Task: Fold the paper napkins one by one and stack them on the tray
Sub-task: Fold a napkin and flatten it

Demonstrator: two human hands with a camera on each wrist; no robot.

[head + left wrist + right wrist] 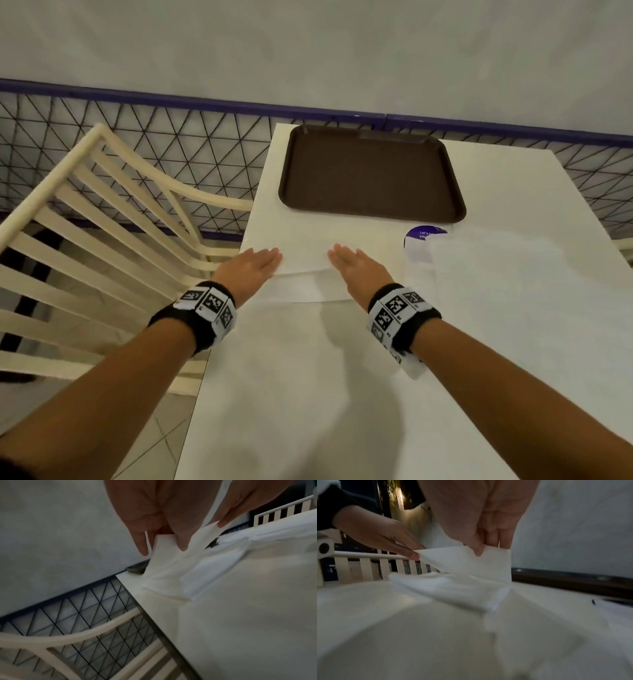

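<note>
My left hand (pixel 251 270) and right hand (pixel 356 270) each pinch a lifted edge of 1 napkin (pixel 305 260), between thumb and fingers, just before the tray (pixel 371 171).

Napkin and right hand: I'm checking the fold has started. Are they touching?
Touching. The right wrist view shows the right hand pinching the napkin by its lifted edge, thumb in front, fingers behind.

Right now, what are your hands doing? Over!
Left hand and right hand each pinch the napkin's lifted edge, mid-fold. Tray holds nothing yet. More napkins wait at right. Nothing in the way.
</note>
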